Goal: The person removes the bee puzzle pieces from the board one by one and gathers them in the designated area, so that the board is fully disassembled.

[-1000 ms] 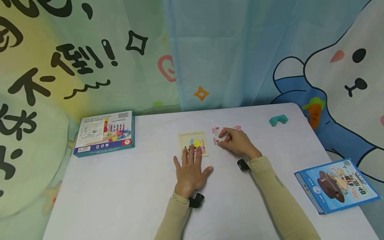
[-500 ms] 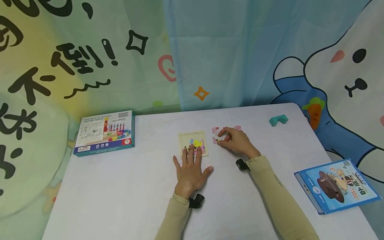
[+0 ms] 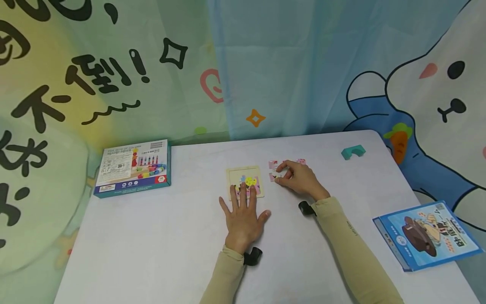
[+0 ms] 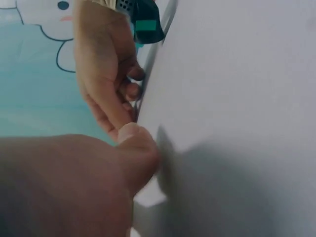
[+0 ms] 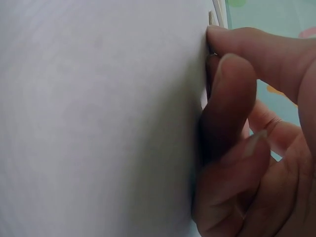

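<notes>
A small square jigsaw tray [image 3: 243,169] with a pale border lies mid-table, part of a pink and yellow picture [image 3: 250,181] showing in its lower right. My left hand [image 3: 244,221] is spread flat, its fingertips resting on the tray's near part and hiding some of it. To the right of the tray, several pink puzzle pieces [image 3: 273,164] lie on the table. Over them is my right hand [image 3: 300,179], thumb and index finger pinching one puzzle piece [image 3: 278,174] at the table surface. In the right wrist view the curled fingers [image 5: 232,84] mostly hide that piece.
A boxed game [image 3: 133,169] lies at the back left of the white table [image 3: 152,245]. On the right is a blue box [image 3: 427,236] near the edge. A green arch block [image 3: 353,151] sits at the back right. A printed curtain [image 3: 265,67] hangs behind.
The left wrist has shifted slightly to the right while its fingertips stay on the tray. My right hand remains almost still over the loose pieces.
</notes>
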`<action>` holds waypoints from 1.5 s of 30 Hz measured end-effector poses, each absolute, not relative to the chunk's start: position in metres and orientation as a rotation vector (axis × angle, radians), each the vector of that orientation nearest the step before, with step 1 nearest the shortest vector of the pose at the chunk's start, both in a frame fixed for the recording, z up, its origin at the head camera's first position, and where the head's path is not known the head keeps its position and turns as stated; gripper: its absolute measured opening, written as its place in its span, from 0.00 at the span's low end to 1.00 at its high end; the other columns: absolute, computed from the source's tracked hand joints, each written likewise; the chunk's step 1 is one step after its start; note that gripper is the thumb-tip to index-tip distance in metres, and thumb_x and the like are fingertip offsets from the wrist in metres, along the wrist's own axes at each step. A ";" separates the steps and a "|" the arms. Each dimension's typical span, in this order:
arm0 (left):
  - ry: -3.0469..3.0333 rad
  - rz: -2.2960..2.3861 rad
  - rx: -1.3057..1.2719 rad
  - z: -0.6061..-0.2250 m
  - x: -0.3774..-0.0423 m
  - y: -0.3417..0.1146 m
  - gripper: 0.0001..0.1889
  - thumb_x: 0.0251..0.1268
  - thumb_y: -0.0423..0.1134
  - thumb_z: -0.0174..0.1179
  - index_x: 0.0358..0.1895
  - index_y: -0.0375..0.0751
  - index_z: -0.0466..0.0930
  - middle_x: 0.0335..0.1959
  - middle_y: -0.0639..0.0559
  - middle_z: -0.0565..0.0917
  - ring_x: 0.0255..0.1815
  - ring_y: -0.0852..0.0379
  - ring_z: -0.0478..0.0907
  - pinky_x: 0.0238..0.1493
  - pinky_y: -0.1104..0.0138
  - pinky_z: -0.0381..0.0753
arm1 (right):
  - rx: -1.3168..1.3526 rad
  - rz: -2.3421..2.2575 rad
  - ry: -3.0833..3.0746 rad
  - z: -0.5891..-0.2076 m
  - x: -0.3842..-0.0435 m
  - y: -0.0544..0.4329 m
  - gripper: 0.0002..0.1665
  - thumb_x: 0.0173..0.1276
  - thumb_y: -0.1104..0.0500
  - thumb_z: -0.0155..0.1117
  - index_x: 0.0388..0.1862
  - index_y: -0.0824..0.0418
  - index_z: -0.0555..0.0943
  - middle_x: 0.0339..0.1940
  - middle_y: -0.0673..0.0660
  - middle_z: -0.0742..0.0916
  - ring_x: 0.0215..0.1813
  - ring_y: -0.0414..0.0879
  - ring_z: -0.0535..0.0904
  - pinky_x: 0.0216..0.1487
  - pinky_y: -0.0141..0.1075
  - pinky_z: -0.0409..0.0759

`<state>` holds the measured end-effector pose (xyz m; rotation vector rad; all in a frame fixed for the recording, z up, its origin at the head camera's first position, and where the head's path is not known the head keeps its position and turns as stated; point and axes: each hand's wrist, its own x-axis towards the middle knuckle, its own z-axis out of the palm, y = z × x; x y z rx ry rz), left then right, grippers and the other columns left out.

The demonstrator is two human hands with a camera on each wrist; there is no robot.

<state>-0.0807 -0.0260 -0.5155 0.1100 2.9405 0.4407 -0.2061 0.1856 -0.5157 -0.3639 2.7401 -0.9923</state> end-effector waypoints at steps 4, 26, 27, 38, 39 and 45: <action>2.950 0.394 0.093 -0.512 -0.081 -0.029 0.42 0.77 0.66 0.55 0.86 0.51 0.58 0.89 0.37 0.47 0.89 0.32 0.42 0.79 0.25 0.41 | -0.345 -0.987 2.731 -0.514 -0.206 0.186 0.19 0.68 0.51 0.76 0.53 0.58 0.85 0.29 0.54 0.85 0.30 0.46 0.76 0.37 0.38 0.71; 2.925 0.403 0.059 -0.515 -0.084 -0.023 0.45 0.76 0.69 0.52 0.87 0.49 0.55 0.87 0.30 0.47 0.90 0.34 0.39 0.83 0.32 0.39 | -0.333 -1.084 2.676 -0.511 -0.208 0.187 0.19 0.70 0.51 0.75 0.54 0.59 0.84 0.34 0.57 0.87 0.35 0.47 0.79 0.41 0.39 0.76; 2.921 0.403 0.058 -0.515 -0.084 -0.023 0.45 0.76 0.69 0.52 0.87 0.49 0.55 0.87 0.30 0.47 0.90 0.34 0.39 0.83 0.32 0.39 | -0.332 -1.106 2.670 -0.509 -0.207 0.185 0.19 0.70 0.51 0.75 0.54 0.59 0.84 0.34 0.57 0.87 0.35 0.48 0.79 0.41 0.39 0.76; 2.874 0.411 0.055 -0.514 -0.084 -0.025 0.45 0.77 0.69 0.51 0.87 0.51 0.52 0.88 0.32 0.43 0.90 0.36 0.36 0.83 0.31 0.37 | -0.511 -1.215 2.560 -0.496 -0.214 0.144 0.13 0.73 0.55 0.71 0.52 0.59 0.87 0.33 0.55 0.89 0.29 0.44 0.80 0.32 0.35 0.77; 2.865 0.403 0.054 -0.515 -0.084 -0.025 0.45 0.77 0.70 0.49 0.88 0.52 0.51 0.89 0.33 0.42 0.90 0.36 0.34 0.83 0.32 0.36 | -0.542 -1.196 2.558 -0.496 -0.215 0.139 0.13 0.74 0.55 0.71 0.52 0.59 0.87 0.33 0.55 0.89 0.30 0.44 0.80 0.33 0.36 0.76; 2.865 0.398 0.052 -0.518 -0.085 -0.026 0.44 0.77 0.70 0.48 0.88 0.53 0.51 0.89 0.34 0.40 0.90 0.38 0.33 0.83 0.31 0.35 | -0.713 -1.042 2.554 -0.494 -0.223 0.113 0.13 0.76 0.55 0.67 0.53 0.59 0.89 0.38 0.56 0.91 0.36 0.45 0.82 0.40 0.38 0.79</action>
